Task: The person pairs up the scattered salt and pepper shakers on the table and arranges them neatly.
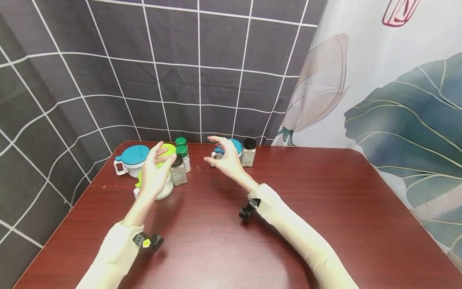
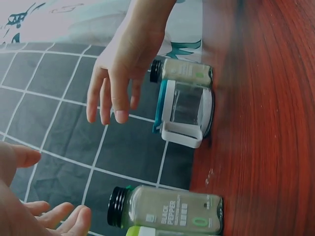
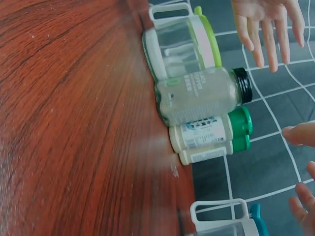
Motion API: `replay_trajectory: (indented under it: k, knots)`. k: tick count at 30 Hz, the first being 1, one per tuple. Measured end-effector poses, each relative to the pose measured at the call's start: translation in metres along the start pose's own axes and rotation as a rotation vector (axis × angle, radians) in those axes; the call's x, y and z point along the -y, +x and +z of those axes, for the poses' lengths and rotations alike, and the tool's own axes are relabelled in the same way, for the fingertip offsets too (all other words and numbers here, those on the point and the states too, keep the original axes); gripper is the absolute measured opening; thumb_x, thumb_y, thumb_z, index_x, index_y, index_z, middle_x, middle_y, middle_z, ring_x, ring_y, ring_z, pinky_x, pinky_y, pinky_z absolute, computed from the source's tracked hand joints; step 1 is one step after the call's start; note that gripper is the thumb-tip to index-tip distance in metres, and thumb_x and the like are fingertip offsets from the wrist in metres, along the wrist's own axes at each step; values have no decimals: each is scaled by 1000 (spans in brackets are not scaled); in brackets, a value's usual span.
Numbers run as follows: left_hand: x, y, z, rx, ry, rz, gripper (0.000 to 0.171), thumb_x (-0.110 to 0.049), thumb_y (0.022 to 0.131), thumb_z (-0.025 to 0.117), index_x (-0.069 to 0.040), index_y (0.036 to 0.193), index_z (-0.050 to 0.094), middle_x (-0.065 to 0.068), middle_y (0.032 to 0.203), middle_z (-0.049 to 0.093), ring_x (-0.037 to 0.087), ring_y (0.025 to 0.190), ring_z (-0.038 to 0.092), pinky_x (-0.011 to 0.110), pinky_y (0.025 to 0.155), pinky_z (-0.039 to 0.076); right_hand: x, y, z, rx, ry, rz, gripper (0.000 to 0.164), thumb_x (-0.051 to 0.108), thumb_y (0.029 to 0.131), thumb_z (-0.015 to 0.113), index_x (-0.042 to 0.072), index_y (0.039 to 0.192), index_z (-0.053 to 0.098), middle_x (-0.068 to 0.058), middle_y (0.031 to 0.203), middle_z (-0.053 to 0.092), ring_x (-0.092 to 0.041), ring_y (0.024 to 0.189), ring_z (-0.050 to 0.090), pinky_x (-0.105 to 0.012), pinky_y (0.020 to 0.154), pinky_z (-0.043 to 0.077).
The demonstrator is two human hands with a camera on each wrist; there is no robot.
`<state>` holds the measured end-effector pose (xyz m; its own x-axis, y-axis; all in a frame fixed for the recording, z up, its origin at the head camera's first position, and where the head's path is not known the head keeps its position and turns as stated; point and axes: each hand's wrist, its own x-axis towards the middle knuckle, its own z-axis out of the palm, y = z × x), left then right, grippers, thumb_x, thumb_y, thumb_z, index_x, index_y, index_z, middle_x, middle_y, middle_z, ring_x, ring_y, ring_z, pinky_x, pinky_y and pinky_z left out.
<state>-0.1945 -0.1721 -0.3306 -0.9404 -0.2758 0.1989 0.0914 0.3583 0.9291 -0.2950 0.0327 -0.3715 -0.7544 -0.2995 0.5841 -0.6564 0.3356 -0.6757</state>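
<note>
- A gridded curtain (image 1: 180,86) and a floral curtain (image 1: 408,132) hang behind a red-brown table (image 1: 202,241).
- At the table's left end, a left blue jar (image 1: 134,155) stands beside a pair of lime jars (image 1: 167,192), one nearer the table's front.
- Crowding the lime jars' right side: a pepper bottle (image 1: 179,176), with green shakers (image 1: 185,161) just behind it.
- Farther right, a plain bottle (image 1: 248,158) with a black cap stands just beside the right blue jar (image 1: 236,146), hemming in that side.
- The left hand (image 1: 154,172) hovers by the lime jars and pepper bottle, clear of the bottle's cap — its grip spread, thumb apart from fingers, nothing held.
- The right hand (image 1: 228,161) hangs above the right blue jar, apart from its lid — grip loosely parted, holding nothing; the jar stands upright below, handle turned toward the left group.
</note>
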Motion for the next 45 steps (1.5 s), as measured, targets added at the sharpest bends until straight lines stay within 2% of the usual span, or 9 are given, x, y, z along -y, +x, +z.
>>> replay_trajectory:
  k: [6, 12, 20, 25, 28, 33, 39, 42, 45]
  knots:
    - [2, -1, -5, -7, -22, -6, 59, -16, 95, 59, -9, 148, 35, 18, 141, 51, 33, 123, 55, 34, 99, 45, -2, 0, 8, 9, -7, 9, 59, 9, 72, 82, 6, 126, 58, -11, 122, 63, -25, 107, 57, -38, 94, 48]
    - [4, -1, -12, -3, -15, 0, 59, -16, 95, 58, -7, 148, 33, 20, 142, 49, 35, 123, 53, 43, 105, 42, -2, 1, 15, 16, 8, 16, 59, 7, 72, 82, 4, 126, 58, -14, 124, 62, -26, 107, 58, -40, 91, 51]
    - [9, 3, -22, -12, -7, 13, 57, -19, 94, 61, -9, 146, 39, 16, 141, 51, 26, 118, 56, 14, 88, 41, -4, 6, 26, 14, 69, 14, 57, 6, 73, 81, 3, 125, 58, -14, 122, 63, -27, 106, 60, -47, 92, 51]
    - [12, 5, -30, 6, 28, 23, 57, -21, 93, 62, -11, 144, 42, 14, 142, 52, 26, 118, 57, 7, 84, 40, -4, 12, 32, 30, 87, 35, 57, 6, 74, 80, 5, 126, 57, -14, 119, 63, -27, 107, 61, -45, 94, 51]
    - [16, 8, -34, 13, 69, 42, 57, -24, 93, 62, -10, 144, 42, 14, 141, 53, 28, 119, 57, 15, 92, 44, -3, 15, 35, 39, 94, 47, 58, 6, 74, 81, 5, 127, 57, -15, 119, 63, -27, 108, 61, -42, 95, 51]
    - [24, 10, -40, 17, 90, 68, 56, -26, 93, 61, -6, 143, 43, 18, 138, 54, 30, 118, 56, 42, 107, 42, -3, 17, 39, 53, 104, 62, 58, 6, 75, 80, 5, 127, 56, -14, 120, 63, -26, 110, 61, -37, 96, 51]
    - [29, 8, -46, 19, 78, 48, 57, -25, 93, 62, -2, 142, 43, 21, 138, 53, 33, 121, 56, 44, 108, 40, -5, 19, 44, 74, 114, 75, 57, 4, 76, 79, 5, 128, 56, -17, 121, 62, -28, 110, 61, -36, 98, 50]
    - [30, 6, -49, 12, 94, 27, 58, -27, 93, 63, -4, 142, 43, 19, 139, 53, 32, 122, 56, 37, 106, 44, -6, 20, 47, 82, 114, 87, 56, 4, 76, 78, 4, 127, 56, -18, 121, 62, -29, 110, 61, -36, 98, 50]
    - [33, 3, -53, 7, 115, 4, 59, -29, 92, 63, -6, 142, 44, 15, 140, 53, 30, 122, 57, 18, 97, 46, -7, 21, 49, 86, 108, 97, 56, 4, 76, 78, 5, 127, 56, -16, 120, 63, -29, 110, 62, -36, 97, 51]
